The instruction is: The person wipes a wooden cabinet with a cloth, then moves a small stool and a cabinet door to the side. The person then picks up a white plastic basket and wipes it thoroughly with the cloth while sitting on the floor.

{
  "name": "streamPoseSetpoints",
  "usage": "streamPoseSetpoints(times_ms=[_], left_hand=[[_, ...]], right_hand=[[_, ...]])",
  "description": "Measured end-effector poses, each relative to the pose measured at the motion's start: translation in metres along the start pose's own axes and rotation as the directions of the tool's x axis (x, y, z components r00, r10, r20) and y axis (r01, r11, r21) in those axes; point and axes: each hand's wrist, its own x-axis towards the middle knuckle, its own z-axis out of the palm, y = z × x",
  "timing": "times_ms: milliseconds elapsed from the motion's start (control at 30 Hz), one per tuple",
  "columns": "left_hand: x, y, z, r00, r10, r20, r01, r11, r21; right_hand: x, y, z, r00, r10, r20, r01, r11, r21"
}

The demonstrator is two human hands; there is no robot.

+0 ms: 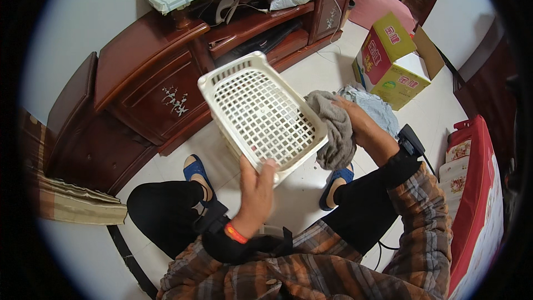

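A cream plastic basket (265, 115) with a grid of square holes is tilted in front of me, above the floor. My left hand (256, 194) grips its near rim, thumb over the edge and fingers hidden behind the wall. In my right hand (358, 121) a crumpled grey-brown cloth (335, 133) is bunched against the basket's right end. The fingers of that hand are partly covered by the cloth.
A dark red wooden cabinet (158, 91) curves across the back. At the right stand an open cardboard box (397, 66) and a red-edged padded seat (469, 189). Checked fabric (369, 108) lies beyond my right hand. My slippered feet rest below the basket.
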Motion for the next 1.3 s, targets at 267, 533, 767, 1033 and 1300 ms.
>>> streamPoseSetpoints(times_ms=[267, 533, 767, 1033, 1300], left_hand=[[0.084, 0.035, -0.107, 0.948, -0.147, 0.282, 0.162, 0.986, -0.031], [0.112, 0.031, -0.143, 0.965, -0.166, 0.201, 0.153, 0.985, 0.075], [0.103, 0.010, -0.108, 0.985, -0.166, 0.047, 0.170, 0.979, -0.114], [0.104, -0.005, -0.079, 0.979, 0.201, 0.025, -0.202, 0.967, 0.157], [0.103, -0.006, -0.059, 0.974, 0.225, -0.041, -0.215, 0.963, 0.161]], right_hand=[[-0.047, -0.002, 0.029, 0.958, 0.194, 0.212, -0.124, 0.944, -0.305], [-0.071, -0.061, 0.074, 0.891, 0.014, 0.454, 0.217, 0.865, -0.452], [-0.036, -0.068, 0.127, 0.887, -0.397, 0.236, 0.461, 0.769, -0.442], [0.012, -0.025, 0.165, 0.761, -0.283, 0.584, 0.588, -0.080, -0.805], [-0.004, -0.046, 0.156, 0.749, -0.011, 0.663, 0.657, -0.122, -0.744]])
